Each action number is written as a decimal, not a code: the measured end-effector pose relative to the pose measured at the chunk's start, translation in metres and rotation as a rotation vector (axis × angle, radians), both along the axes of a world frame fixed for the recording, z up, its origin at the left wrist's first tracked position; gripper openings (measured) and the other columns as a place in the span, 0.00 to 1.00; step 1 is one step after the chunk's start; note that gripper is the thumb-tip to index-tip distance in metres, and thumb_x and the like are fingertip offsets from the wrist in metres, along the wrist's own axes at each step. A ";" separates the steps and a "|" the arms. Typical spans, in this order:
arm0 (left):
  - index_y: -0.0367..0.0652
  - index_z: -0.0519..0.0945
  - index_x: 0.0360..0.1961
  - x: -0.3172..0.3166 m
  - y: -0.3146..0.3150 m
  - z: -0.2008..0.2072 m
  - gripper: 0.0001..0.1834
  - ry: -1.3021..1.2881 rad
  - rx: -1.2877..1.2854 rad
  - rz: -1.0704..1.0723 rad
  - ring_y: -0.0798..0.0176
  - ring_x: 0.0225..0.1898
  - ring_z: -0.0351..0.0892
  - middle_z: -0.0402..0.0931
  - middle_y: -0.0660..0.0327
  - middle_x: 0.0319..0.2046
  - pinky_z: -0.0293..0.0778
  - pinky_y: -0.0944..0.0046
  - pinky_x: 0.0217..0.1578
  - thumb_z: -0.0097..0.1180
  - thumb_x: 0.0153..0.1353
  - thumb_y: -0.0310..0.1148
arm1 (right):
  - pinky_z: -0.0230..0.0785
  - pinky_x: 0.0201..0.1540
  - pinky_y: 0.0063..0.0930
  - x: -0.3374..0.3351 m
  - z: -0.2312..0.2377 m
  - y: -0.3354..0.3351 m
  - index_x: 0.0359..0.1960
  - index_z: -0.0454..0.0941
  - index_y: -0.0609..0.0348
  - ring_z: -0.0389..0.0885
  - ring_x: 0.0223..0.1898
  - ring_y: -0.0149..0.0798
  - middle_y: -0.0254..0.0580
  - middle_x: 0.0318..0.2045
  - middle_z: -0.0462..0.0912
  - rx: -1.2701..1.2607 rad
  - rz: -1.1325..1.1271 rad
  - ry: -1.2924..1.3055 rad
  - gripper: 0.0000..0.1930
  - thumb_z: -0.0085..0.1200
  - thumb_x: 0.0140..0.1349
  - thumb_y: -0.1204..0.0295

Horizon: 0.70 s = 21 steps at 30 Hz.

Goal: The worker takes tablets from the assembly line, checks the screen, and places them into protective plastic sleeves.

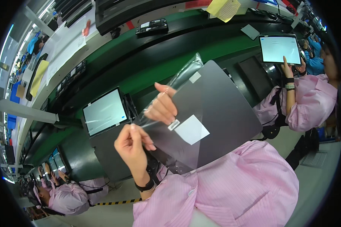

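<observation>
- The dark tablet (219,113) sits at picture centre, back showing, inside a clear plastic bag (182,77); it looks stiff, smooth and slippery, best held by its edges.
- The right hand (162,107) clasps the tablet's 9 o'clock edge through the bag.
- The left hand (133,145), at 7 o'clock, pinches the bag's film.
- The green bench (147,75) lies at 12 o'clock; a coworker's lit screen (279,49) stands at 2 o'clock, well apart.

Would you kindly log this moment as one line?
left hand: pinching clear film | right hand: gripping grey tablet | white label: on tablet back
</observation>
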State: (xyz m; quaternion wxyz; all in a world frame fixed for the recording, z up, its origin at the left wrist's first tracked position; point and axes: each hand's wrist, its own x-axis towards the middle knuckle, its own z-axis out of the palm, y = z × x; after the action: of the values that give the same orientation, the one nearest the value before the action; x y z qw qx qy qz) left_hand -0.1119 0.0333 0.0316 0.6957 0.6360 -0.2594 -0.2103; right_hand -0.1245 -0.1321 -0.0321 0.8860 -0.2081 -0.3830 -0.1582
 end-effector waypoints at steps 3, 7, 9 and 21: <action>0.35 0.69 0.19 0.008 0.000 0.004 0.19 -0.076 0.016 -0.039 0.73 0.10 0.67 0.68 0.62 0.12 0.60 0.78 0.12 0.40 0.67 0.31 | 0.58 0.27 0.23 0.004 0.011 0.002 0.09 0.68 0.52 0.68 0.14 0.34 0.35 0.09 0.70 -0.036 0.082 -0.165 0.37 0.05 0.68 0.62; 0.35 0.69 0.19 0.011 -0.011 0.016 0.19 -0.092 0.024 -0.088 0.72 0.11 0.67 0.68 0.61 0.12 0.59 0.76 0.12 0.39 0.67 0.33 | 0.61 0.28 0.23 0.011 0.023 -0.012 0.09 0.70 0.52 0.72 0.16 0.34 0.37 0.11 0.74 -0.015 0.120 -0.273 0.39 0.02 0.68 0.63; 0.36 0.68 0.20 0.014 -0.025 0.024 0.19 -0.121 -0.030 -0.040 0.72 0.07 0.62 0.64 0.63 0.11 0.55 0.76 0.07 0.40 0.67 0.34 | 0.61 0.27 0.22 0.008 0.015 -0.005 0.08 0.68 0.53 0.69 0.14 0.34 0.38 0.09 0.72 0.000 0.130 -0.271 0.38 0.05 0.69 0.63; 0.35 0.72 0.22 0.029 -0.070 0.080 0.18 -0.380 -0.171 -0.177 0.73 0.10 0.65 0.67 0.62 0.12 0.57 0.76 0.12 0.43 0.66 0.36 | 0.62 0.26 0.21 0.056 -0.035 -0.193 0.07 0.66 0.53 0.66 0.12 0.34 0.38 0.07 0.68 -0.094 -0.234 0.194 0.35 0.10 0.70 0.63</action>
State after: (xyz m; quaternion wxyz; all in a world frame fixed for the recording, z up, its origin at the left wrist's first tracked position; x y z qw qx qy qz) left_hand -0.0833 -0.0370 0.1118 0.6645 0.5777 -0.4575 -0.1243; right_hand -0.0685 -0.3249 -0.0671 0.8836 -0.3068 -0.2760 -0.2212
